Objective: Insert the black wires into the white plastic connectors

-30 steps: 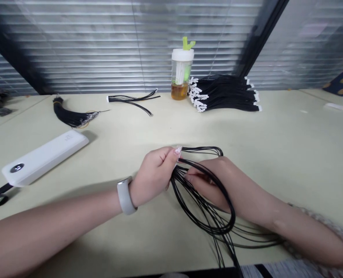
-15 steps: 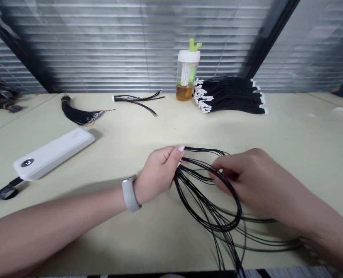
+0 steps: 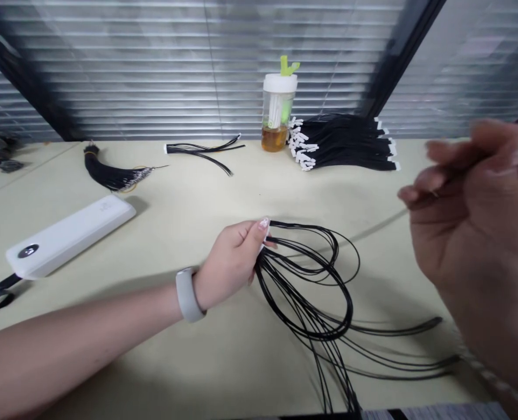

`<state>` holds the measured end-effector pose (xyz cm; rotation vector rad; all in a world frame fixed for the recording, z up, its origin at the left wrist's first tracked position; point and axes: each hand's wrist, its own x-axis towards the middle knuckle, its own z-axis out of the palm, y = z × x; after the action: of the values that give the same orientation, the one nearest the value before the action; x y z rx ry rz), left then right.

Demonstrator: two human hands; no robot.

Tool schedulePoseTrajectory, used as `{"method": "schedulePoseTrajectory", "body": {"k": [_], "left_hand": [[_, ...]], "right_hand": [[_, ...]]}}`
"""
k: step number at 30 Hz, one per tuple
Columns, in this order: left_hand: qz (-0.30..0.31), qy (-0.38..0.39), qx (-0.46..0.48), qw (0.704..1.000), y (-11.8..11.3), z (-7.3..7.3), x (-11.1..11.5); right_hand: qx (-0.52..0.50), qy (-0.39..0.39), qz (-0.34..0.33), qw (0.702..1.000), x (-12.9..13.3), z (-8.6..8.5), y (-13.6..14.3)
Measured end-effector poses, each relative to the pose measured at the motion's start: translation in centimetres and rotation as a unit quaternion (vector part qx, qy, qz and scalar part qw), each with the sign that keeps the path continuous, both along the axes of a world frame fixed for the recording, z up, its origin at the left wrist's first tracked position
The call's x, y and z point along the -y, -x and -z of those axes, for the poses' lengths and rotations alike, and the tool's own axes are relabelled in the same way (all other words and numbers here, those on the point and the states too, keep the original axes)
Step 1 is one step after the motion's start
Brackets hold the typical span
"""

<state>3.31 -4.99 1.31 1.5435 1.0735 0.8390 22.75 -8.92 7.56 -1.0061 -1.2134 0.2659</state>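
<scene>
My left hand [image 3: 235,262], with a grey band on the wrist, is closed around the white connector end of a bundle of thin black wires [image 3: 315,335]. The wires fan out in loops to its right, and their loose ends trail to the right and the near edge. Raised at the right, my right hand [image 3: 482,204] is blurred, palm up with its fingers curled together. A thin, blurred wire [image 3: 379,226] runs from its fingertips back toward the bundle.
A white power bank [image 3: 73,236] lies on the table [image 3: 123,361] at left. Behind are a tied black wire bundle [image 3: 110,174], a small wire harness [image 3: 198,150], a bottle of amber liquid [image 3: 279,114] and a pile of black cables with white connectors [image 3: 350,143].
My right hand has moved from beside the loops up and to the right, drawing out a thin wire. My left hand still grips the connector end. The view has shifted slightly.
</scene>
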Motion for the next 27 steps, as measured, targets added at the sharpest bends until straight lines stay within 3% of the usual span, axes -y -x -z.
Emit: {"method": "schedulePoseTrajectory", "body": {"k": [2, 5, 7, 12, 20, 27], "left_hand": [[-0.001, -0.005, 0.002, 1.000, 0.0, 0.0, 0.0], [0.000, -0.010, 0.005, 1.000, 0.0, 0.0, 0.0], [0.003, -0.008, 0.005, 1.000, 0.0, 0.0, 0.0], [0.000, 0.011, 0.013, 1.000, 0.0, 0.2, 0.0], [0.013, 0.005, 0.017, 1.000, 0.0, 0.1, 0.1], [0.032, -0.019, 0.008, 0.999, 0.0, -0.1, 0.2]], "right_hand": [[0.012, 0.015, -0.059, 0.998, -0.3, 0.8, 0.1], [0.089, 0.114, -0.149, 0.978, -0.3, 2.0, 0.4], [0.173, 0.159, -0.127, 0.964, -0.2, 2.5, 0.7], [0.348, 0.150, -0.069, 0.923, 0.1, 2.3, 1.1], [0.424, 0.164, -0.098, 0.885, -0.6, 3.0, 0.7], [0.474, 0.159, -0.043, 0.865, -0.4, 3.3, 1.5]]}}
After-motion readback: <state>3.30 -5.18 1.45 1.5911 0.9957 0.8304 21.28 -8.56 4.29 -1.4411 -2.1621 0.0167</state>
